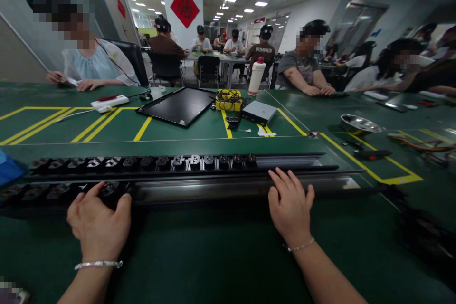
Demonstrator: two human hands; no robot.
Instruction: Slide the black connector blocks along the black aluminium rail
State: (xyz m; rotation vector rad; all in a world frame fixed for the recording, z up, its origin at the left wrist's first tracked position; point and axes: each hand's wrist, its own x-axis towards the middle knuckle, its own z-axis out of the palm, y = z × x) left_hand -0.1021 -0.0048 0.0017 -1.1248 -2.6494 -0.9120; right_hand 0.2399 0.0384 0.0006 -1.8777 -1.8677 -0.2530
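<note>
Two long black rails lie across the green table in front of me. The far rail (292, 160) holds a row of several black socket modules (142, 161). The near rail (221, 189) has modules only at its left end. My left hand (98, 223) curls around a black module at the near rail's left part, thumb and fingers pinching it. My right hand (290, 204) rests on the near rail's empty stretch, fingers laid flat and slightly apart over its edge. Both wrists wear thin bracelets.
A black panel (178, 106), a yellow box of cables (228, 99), a grey box (259, 111) and a white bottle (256, 77) sit mid-table. A metal dish (359, 124) lies right. A white power strip (109, 102) lies left. Several people sit around the tables.
</note>
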